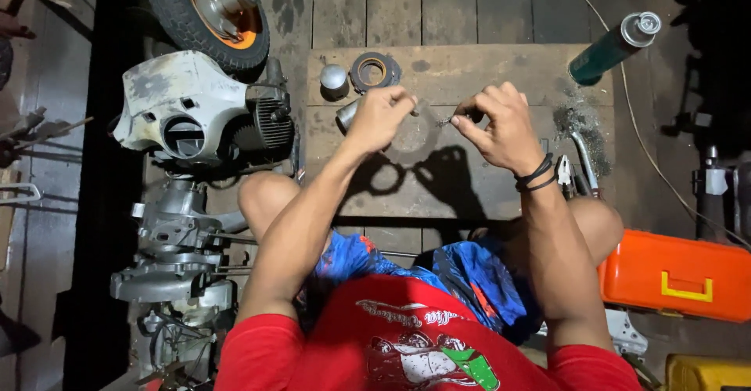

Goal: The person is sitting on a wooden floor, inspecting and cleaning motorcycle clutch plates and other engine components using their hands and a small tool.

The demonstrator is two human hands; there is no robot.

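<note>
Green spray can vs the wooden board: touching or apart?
Touching. In the head view the green spray can lies on its side across the far right corner of the wooden board, with its body resting on the board's edge and no gap visible.

Seated person working a small metal part with both hands above a wooden board.

The left hand (381,117) and right hand (494,125) are raised close together, fingertips pinched on a small metal part (444,120) too small to identify. On the board (469,70) lie a metal cap (335,79), a dark ring (374,71) and a cylinder (347,115) partly behind the left hand. A green spray can (614,46) lies at the board's far right corner, pliers (565,173) by the right wrist. A stripped engine assembly (195,117) stands at left, a tyre (207,11) beyond it, an orange toolbox (677,275) at right.
</note>
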